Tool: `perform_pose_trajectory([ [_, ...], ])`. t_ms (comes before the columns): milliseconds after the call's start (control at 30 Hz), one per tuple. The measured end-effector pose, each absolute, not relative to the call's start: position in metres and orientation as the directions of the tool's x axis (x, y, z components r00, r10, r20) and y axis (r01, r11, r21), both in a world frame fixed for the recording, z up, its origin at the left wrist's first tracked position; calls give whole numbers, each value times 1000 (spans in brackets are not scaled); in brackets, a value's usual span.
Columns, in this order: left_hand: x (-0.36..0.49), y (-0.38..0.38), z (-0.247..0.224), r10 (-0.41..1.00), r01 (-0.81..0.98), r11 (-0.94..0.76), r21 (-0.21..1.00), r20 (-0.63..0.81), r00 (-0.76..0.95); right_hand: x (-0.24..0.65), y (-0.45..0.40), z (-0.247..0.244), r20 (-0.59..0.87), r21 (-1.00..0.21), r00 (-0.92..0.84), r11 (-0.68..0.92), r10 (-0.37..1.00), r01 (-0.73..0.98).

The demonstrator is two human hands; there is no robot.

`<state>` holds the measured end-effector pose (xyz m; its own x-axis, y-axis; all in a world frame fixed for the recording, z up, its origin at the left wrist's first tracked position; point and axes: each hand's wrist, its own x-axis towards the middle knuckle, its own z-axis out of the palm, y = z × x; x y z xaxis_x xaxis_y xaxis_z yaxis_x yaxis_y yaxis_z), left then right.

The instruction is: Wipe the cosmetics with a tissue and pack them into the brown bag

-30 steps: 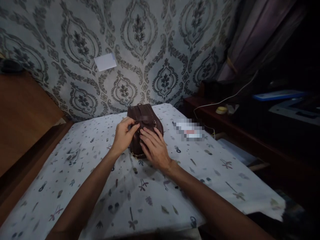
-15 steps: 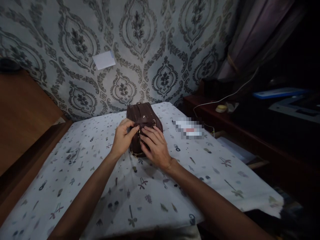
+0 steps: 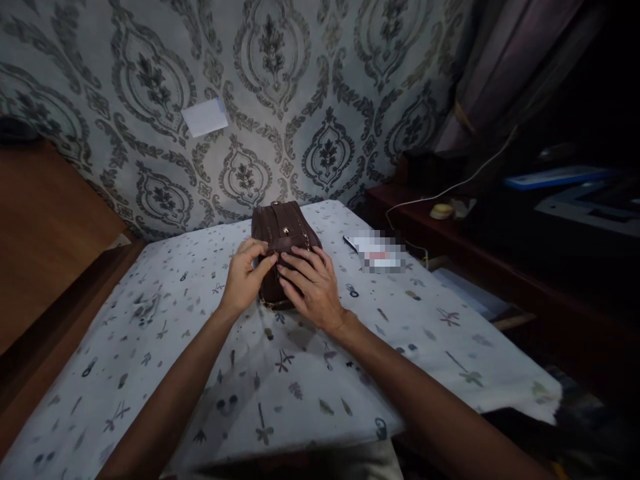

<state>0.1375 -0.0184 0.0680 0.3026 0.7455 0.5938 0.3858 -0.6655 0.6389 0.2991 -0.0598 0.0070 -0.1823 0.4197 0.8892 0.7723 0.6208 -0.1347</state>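
A dark brown handbag [image 3: 280, 220] with gold-coloured studs and a chain rests on the cloth-covered table, towards the wall. At its near left corner, my left hand [image 3: 244, 277] pinches the bag's edge between thumb and fingers. Whatever small part lies under those fingertips is hidden. My right hand [image 3: 314, 283] rests over the near right side of the bag, its fingers stretched out and slightly apart against the surface. Part of the chain [image 3: 267, 305] hangs at the bag's lower front edge.
A printed white cloth [image 3: 295, 393] covers the table. Right of the bag lies a phone-like flat thing [image 3: 375, 252], its face blurred out. A dark red desk [image 3: 430, 220] with a white cable [image 3: 460, 187] stands further right. A wooden panel [image 3: 55, 233] borders the left.
The view has shifted slightly. My right hand's fingers have spread a little over the bag, while my left hand keeps its pinch at the same corner.
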Motion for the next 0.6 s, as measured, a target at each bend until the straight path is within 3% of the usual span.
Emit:
perform_pose_trajectory([
  [300,136,-20,61,755,372,-654,658,598,270,300,-57,3,899,-266,-48,630,435,730],
  [600,135,-24,52,728,350,-684,640,628,276,299,-55,2,922,-220,-49,623,384,751],
])
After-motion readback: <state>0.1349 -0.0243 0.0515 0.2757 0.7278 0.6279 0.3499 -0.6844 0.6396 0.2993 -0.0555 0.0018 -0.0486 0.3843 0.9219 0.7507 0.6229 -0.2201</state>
